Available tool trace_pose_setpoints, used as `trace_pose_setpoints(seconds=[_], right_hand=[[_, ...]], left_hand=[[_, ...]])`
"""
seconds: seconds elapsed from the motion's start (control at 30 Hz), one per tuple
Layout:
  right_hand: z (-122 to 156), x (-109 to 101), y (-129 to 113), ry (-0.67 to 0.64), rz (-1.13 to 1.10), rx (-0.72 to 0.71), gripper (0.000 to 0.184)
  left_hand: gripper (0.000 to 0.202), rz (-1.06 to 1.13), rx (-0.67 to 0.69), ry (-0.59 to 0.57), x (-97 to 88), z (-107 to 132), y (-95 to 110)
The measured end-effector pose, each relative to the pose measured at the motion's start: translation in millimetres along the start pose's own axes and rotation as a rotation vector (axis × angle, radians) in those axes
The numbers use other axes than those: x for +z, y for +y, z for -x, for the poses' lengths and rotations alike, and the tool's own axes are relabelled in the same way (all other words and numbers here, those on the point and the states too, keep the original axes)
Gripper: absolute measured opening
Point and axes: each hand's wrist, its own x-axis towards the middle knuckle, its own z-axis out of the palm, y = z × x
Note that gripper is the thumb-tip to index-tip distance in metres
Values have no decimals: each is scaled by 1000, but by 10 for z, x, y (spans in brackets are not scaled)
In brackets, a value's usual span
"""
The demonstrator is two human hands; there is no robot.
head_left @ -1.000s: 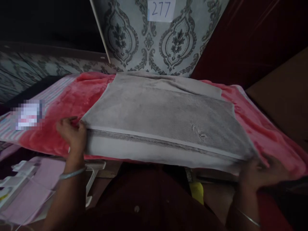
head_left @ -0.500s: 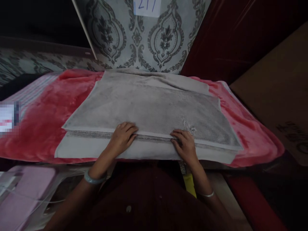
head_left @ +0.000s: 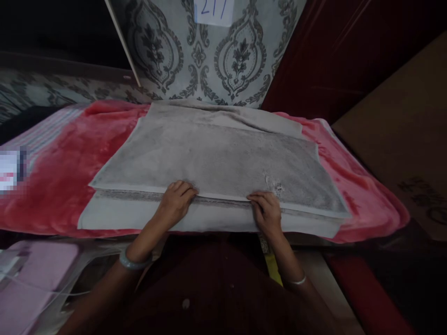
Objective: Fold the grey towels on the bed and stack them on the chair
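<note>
A grey plush towel point(head_left: 209, 153) lies folded in wide layers, with a pale stitched mark near its right front. Its upper layer ends in a light hem just behind a paler strip point(head_left: 216, 218) at the front. My left hand point(head_left: 177, 200), a bangle on its wrist, pinches that hem left of the middle, thumb underneath and fingers on top. Right of the middle, my right hand point(head_left: 267, 209) grips the same hem between thumb and fingers. Beneath the towel spreads a red fleecy blanket point(head_left: 66, 172).
Patterned wallpaper point(head_left: 199, 56) with a paper label stands behind. A dark screen point(head_left: 59, 37) is at the back left, a cardboard box point(head_left: 401, 135) at the right. A pink padded object point(head_left: 45, 279) and a white cable lie low on the left.
The fingers of both hands have drawn in from lying loosely on the hem to pinching it. The towel's layers have hardly moved.
</note>
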Motion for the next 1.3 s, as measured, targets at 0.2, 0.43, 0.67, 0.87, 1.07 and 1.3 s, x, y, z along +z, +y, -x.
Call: trace_pose_setpoints(seconds=[0.2,0.43,0.67,0.87,1.07,1.3], right_hand=[[40,8,-7,27,5,-33,18],[-4,-41,-70,-11,-37,5,19],[60,-453,236,169,134,226,22],[340,-923,614,182,301,272,24],[382,-1002,643,72,320,227,28],[303,-894,638,68,269,169,27]], left_hand=[[21,-2,-12,-14,-15,19,9],[20,97,-61,-51,-52,27,-36],[11,59,-13,77,-20,-19,-131],[10,8,12,74,-39,-71,-123],[12,-21,53,62,-21,-88,-149],[18,21,37,53,-21,-87,-149]])
